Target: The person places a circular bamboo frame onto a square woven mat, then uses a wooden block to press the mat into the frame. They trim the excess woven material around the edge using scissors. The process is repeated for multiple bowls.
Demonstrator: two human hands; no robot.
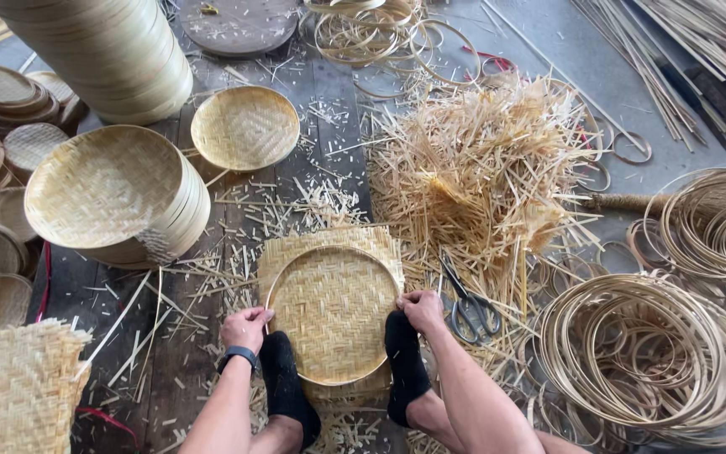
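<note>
While feet pin woven mat (332,313), left hand (245,328) and right hand (421,309) clench bamboo hoop (296,261) rim

We note a stack of finished woven trays (115,197) at upper left, tilted, with a single small woven tray (245,128) lying just beside it on the plank floor (329,84). A heap of bamboo offcuts (481,168) sits at centre right; scissors (468,303) lie at its near edge. Coiled bamboo hoops (649,361) fill the lower right, loose splints (699,42) the upper right.
</note>
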